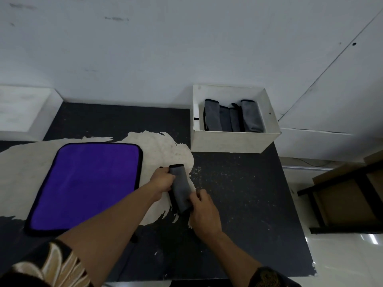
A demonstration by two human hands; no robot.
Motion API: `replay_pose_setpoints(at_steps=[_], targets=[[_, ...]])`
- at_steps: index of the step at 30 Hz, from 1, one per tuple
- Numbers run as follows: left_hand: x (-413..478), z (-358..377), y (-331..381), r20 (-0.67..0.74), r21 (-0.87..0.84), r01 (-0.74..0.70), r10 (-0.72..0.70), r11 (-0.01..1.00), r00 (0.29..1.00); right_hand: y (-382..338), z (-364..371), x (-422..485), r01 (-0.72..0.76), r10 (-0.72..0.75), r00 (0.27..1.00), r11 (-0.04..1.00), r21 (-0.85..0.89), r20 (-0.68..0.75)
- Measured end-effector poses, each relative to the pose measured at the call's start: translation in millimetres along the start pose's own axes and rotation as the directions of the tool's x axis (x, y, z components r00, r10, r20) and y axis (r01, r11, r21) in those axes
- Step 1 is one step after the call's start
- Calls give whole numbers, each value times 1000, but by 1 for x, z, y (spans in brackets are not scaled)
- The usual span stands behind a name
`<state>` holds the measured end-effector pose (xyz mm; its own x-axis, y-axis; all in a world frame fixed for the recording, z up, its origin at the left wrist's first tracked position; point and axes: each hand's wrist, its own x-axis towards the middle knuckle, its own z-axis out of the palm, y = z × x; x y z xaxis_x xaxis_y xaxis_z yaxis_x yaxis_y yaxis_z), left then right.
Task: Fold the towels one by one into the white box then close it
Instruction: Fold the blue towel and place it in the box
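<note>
Quickly, left to right. Far left, a white block sits against the wall; cannot tell whether it is a lid. The dark table has a big worn pale patch across its left half.

A purple towel with black trim lies flat and unfolded on that patch, left of both hands. A patterned sleeve shows at the near left corner.

The left hand reaches in from near left, just right of the purple towel. Its fingers curl round the far left edge of the gray towel, the thumb side hidden under the cloth.

The gray towel is folded into a narrow strip with a black edge. It lies on the table at the right edge of the pale patch, between the two hands, long side running near to far, near the middle of the table.

The right hand is at the strip's near right end, fingers bent together and pinching that end.

Far right on the table, against the wall, stands the white box, open. Several folded gray towels stand side by side inside it. It is well apart from the hands.

Right of the table, a dark shelf stands on the pale glossy floor.
</note>
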<state>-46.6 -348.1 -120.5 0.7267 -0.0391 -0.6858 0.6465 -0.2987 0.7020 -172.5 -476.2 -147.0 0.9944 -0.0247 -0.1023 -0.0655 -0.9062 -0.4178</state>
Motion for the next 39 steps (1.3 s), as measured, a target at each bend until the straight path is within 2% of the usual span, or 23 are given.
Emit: replay_pose_setpoints(at_steps=[3, 6, 11, 17, 20, 27, 31, 34, 37, 39], targets=[[2, -2, -4, -48, 90, -18, 22, 996, 999, 0, -4, 0, 52, -54, 997, 998, -42, -51], [7, -4, -9, -108, 166, -26, 45, 986, 993, 1, -7, 5, 167, -172, 984, 981, -97, -47], [8, -2, -6, -167, 91, 0, 16, 996, 986, 7, -2, 9, 232, -234, 972, 961, -152, 9], [30, -11, -23, -241, 202, 18, 32, 979, 970, 8, 2, 13, 320, -319, 947, 931, -174, 37], [36, -15, -28, -248, 253, 24, 41, 967, 968, 9, 5, 11, 332, -323, 943, 928, -171, 79], [26, -15, -23, -246, 385, -6, 109, 923, 963, 8, 3, 7, 420, -418, 907, 890, -178, 56], [21, -15, -21, -227, 514, -73, 217, 855, 949, 6, 0, 6, 388, -379, 922, 910, -149, 87], [12, -15, -23, -244, 561, -169, 357, 810, 902, 2, 1, 11, 324, -323, 946, 943, -69, 27], [3, -13, -28, -113, 688, -308, 516, 657, 849, -1, 0, 23, 138, -131, 989, 982, 125, -64], [-1, -13, -35, 20, 732, -376, 534, 567, 845, -5, -3, 33, 23, -11, 998, 979, 201, -63]])
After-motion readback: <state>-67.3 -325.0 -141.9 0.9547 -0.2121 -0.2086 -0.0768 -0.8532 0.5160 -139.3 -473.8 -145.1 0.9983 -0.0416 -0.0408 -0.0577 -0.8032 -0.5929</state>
